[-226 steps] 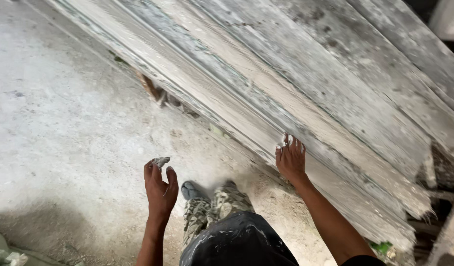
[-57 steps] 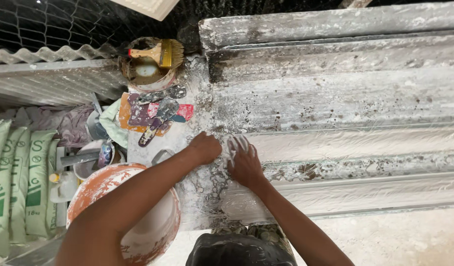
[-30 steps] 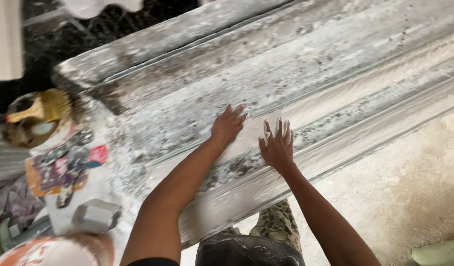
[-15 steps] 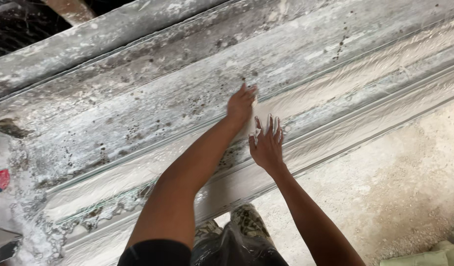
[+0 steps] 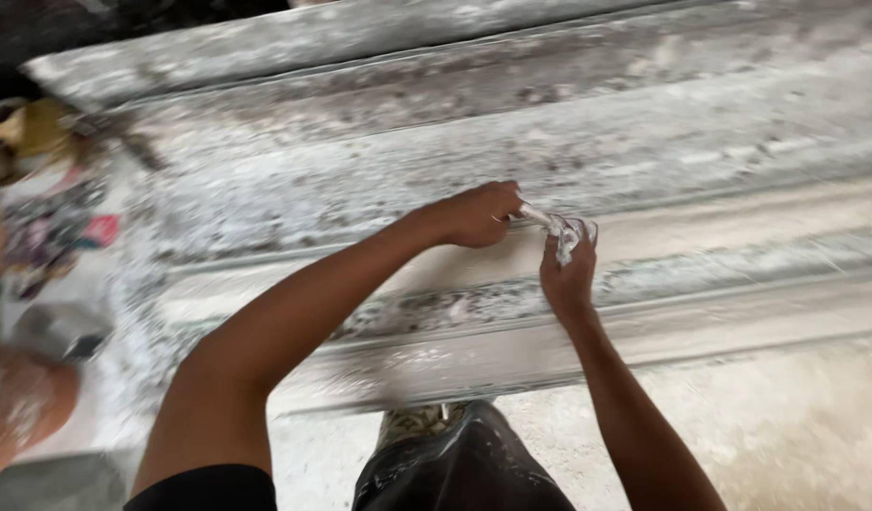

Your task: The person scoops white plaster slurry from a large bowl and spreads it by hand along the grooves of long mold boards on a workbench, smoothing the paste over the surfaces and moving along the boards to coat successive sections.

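The long grooves of the plaster moulding (image 5: pixel 644 142) run open to the right; both hands, left hand (image 5: pixel 474 214) and right hand (image 5: pixel 568 270), crowd one ridge at its middle; clutter (image 5: pixel 48 218) and an orange bucket (image 5: pixel 20 416) block the left end.

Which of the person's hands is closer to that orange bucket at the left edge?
Left. The left hand is on the long plaster moulding, on the side toward the orange bucket; the right hand is just beyond it, farther from the bucket.

Soft, even daylight with faint shadows — the whole frame motion-blurred, worst at the left edge.
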